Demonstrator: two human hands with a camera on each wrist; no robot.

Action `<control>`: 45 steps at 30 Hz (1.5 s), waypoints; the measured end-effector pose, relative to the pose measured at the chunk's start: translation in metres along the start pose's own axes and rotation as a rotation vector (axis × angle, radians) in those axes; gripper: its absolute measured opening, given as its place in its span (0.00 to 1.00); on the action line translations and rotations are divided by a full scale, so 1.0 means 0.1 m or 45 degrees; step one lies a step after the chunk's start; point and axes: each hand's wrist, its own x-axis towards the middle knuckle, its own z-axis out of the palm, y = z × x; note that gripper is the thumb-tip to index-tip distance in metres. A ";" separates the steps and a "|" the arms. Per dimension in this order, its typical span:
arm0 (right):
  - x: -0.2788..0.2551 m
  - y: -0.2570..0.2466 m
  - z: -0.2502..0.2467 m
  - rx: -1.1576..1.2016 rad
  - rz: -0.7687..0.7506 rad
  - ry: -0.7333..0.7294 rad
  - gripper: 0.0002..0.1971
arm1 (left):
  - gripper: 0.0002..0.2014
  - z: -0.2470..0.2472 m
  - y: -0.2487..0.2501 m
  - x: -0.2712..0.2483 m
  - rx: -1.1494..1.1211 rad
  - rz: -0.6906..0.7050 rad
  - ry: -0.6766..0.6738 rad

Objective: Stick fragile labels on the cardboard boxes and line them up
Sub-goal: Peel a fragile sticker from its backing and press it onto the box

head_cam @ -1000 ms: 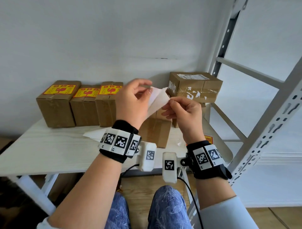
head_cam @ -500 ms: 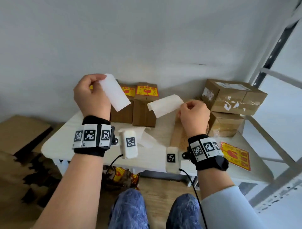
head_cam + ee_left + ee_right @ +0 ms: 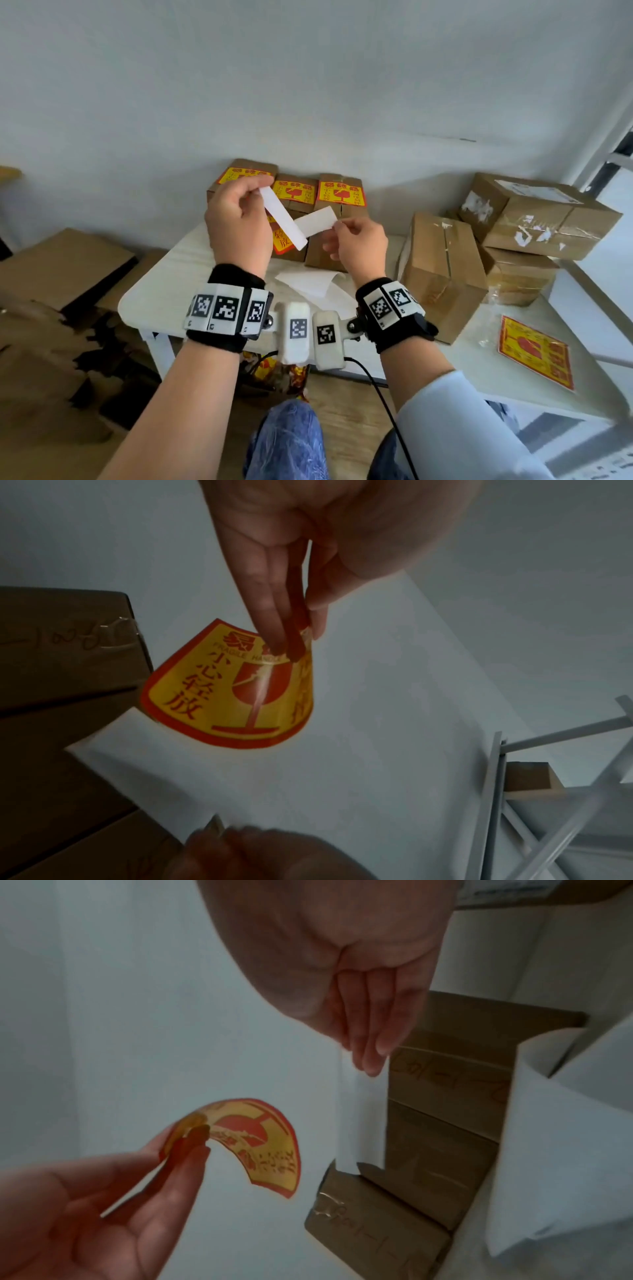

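Our left hand (image 3: 236, 219) pinches the peeled fragile label (image 3: 232, 693) — red and yellow. Our right grip (image 3: 356, 240) pinches the white backing paper (image 3: 315, 222).

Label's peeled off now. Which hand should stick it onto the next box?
Left, probably. The left hand already pinches the peeled fragile label, adhesive side free. The right hand holds only the white backing paper. The unlabelled box stands to the right, so the left must cross over.
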 end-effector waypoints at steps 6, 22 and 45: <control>-0.02 0.34 -0.06 -0.169 0.237 0.018 0.14 | 0.17 0.15 -0.03 -0.10 0.025 0.018 -0.186; -0.20 -0.10 -0.70 -0.054 -0.506 -0.098 0.15 | 0.16 0.73 0.16 -0.35 0.173 0.201 -0.483; 0.19 0.29 -1.87 0.029 -0.341 0.512 0.12 | 0.20 1.66 0.46 -0.71 0.165 0.001 -0.764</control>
